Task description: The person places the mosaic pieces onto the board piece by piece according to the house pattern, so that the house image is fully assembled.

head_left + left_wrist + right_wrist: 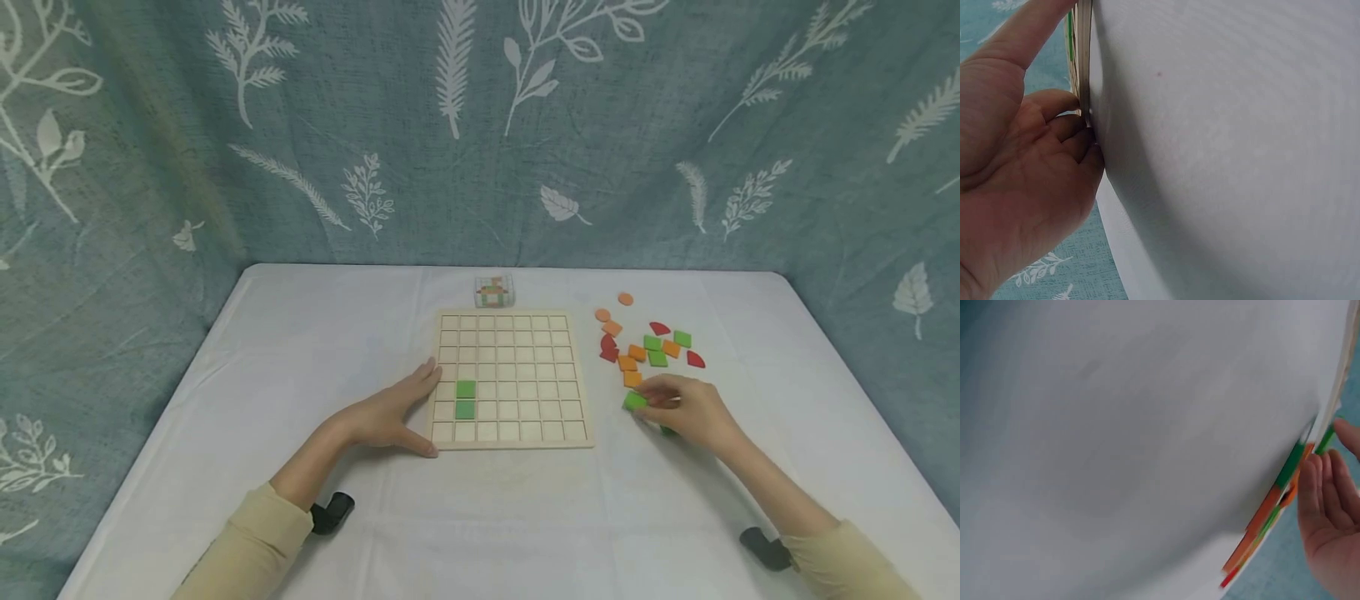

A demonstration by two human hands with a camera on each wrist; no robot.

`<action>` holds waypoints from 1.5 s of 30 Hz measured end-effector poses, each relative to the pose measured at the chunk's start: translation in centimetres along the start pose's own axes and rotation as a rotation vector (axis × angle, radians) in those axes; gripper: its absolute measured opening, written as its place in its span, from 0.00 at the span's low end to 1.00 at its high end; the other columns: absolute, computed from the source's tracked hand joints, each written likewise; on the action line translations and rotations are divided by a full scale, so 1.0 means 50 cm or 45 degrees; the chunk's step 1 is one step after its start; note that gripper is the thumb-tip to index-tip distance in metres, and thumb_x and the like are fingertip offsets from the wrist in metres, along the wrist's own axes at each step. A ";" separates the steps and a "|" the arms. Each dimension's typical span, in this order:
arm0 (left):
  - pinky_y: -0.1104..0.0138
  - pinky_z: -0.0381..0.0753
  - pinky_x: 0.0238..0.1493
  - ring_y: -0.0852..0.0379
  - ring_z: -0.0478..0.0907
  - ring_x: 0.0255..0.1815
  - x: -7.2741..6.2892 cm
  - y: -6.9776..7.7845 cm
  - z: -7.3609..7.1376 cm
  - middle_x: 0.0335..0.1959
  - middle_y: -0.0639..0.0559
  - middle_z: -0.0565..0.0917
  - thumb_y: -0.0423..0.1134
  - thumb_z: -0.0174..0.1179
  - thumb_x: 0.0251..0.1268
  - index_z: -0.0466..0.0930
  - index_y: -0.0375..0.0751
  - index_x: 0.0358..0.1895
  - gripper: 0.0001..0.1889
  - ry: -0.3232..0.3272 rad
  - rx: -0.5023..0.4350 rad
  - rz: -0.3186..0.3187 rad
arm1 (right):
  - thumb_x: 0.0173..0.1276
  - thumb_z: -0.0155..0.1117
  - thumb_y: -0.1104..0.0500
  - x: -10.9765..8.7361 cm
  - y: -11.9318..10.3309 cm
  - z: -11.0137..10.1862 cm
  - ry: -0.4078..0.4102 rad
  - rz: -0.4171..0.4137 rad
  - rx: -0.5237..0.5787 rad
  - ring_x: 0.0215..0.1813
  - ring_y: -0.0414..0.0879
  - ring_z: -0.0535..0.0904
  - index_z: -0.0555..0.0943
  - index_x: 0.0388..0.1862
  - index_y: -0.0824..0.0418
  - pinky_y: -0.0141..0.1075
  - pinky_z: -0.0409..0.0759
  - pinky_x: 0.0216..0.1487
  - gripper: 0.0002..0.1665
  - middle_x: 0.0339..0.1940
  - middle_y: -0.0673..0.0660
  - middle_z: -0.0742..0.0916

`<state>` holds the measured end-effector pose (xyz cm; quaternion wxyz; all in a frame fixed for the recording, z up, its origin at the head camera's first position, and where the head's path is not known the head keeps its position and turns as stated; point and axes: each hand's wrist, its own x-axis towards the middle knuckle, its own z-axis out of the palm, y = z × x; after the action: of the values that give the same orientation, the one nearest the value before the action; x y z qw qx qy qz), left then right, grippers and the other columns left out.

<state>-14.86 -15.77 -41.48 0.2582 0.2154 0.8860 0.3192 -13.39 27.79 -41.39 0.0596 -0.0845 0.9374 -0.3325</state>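
Note:
My left hand (390, 412) rests against the left edge of a wooden grid board (517, 445), thumb near its lower left corner and fingers higher up. In the left wrist view the fingertips meet the board's edge (1084, 56). Two green square tiles (465, 409) lie in adjoining cells, one above the other, near the board's left side. To the right of the board, my right hand (693, 408) pinches a green square tile (635, 401) between thumb and fingers; the right wrist view shows that tile (1325, 439) at the fingertips. Another green piece (667, 430) is partly hidden beneath this hand.
Beyond the right hand lie scattered orange squares (632, 379), green squares (657, 358), red quarter-round pieces (696, 359) and orange discs (626, 298). A small clear box (494, 292) with a printed picture stands behind the board. White cloth (337, 333) covers the table; a patterned curtain (420, 200) hangs behind.

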 end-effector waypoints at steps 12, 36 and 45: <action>0.49 0.45 0.75 0.43 0.36 0.79 0.001 0.004 0.000 0.79 0.41 0.37 0.51 0.77 0.46 0.42 0.35 0.78 0.62 -0.001 -0.002 0.000 | 0.59 0.74 0.51 0.041 -0.098 0.072 -0.116 0.031 0.355 0.45 0.46 0.82 0.85 0.47 0.55 0.39 0.82 0.48 0.19 0.41 0.50 0.87; 0.49 0.45 0.75 0.44 0.35 0.79 0.002 0.003 -0.004 0.79 0.41 0.37 0.50 0.76 0.47 0.42 0.35 0.78 0.61 -0.024 -0.008 0.011 | 0.58 0.74 0.60 0.091 -0.280 0.221 -0.397 -0.615 0.087 0.36 0.38 0.76 0.86 0.36 0.54 0.31 0.78 0.42 0.07 0.34 0.43 0.86; 0.48 0.45 0.75 0.43 0.36 0.79 -0.001 0.000 -0.005 0.79 0.40 0.37 0.49 0.76 0.48 0.42 0.34 0.78 0.61 -0.020 -0.015 0.033 | 0.58 0.74 0.61 0.097 -0.290 0.234 -0.385 -0.707 0.067 0.36 0.36 0.76 0.87 0.37 0.57 0.28 0.78 0.41 0.08 0.34 0.45 0.85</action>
<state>-14.99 -15.92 -41.30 0.2622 0.2279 0.8792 0.3261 -14.43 8.55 -41.49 0.1073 -0.3841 0.8502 -0.3437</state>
